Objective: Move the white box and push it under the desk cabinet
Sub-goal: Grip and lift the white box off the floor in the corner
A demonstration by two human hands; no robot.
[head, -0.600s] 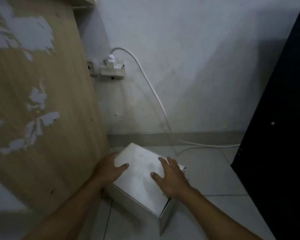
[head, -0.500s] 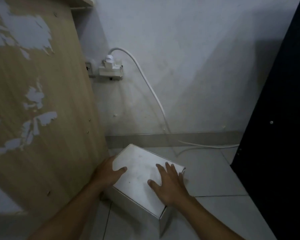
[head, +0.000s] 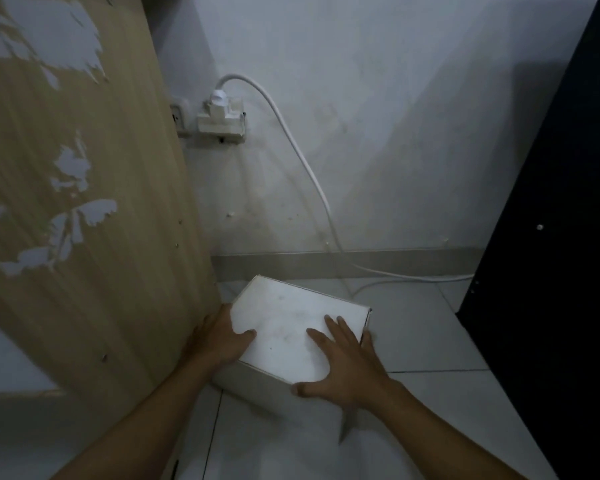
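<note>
A white box (head: 291, 327) rests on the tiled floor beside the foot of the wooden desk cabinet side panel (head: 84, 202). My left hand (head: 219, 337) grips the box's left edge, thumb on the lid, squeezed between box and panel. My right hand (head: 343, 368) lies flat on the lid's near right corner, fingers spread, thumb hooked over the front edge. The box's left side is hidden behind my left hand.
A white power strip (head: 222, 119) hangs on the wall with a white cable (head: 312, 181) running down and along the floor to the right. A dark panel (head: 551, 237) stands at the right. Pale floor tiles (head: 430, 341) lie between them.
The box has turned a little and sits closer to the wooden panel. My right hand has slid back to the near corner, thumb over the front edge. My left hand keeps its grip.
</note>
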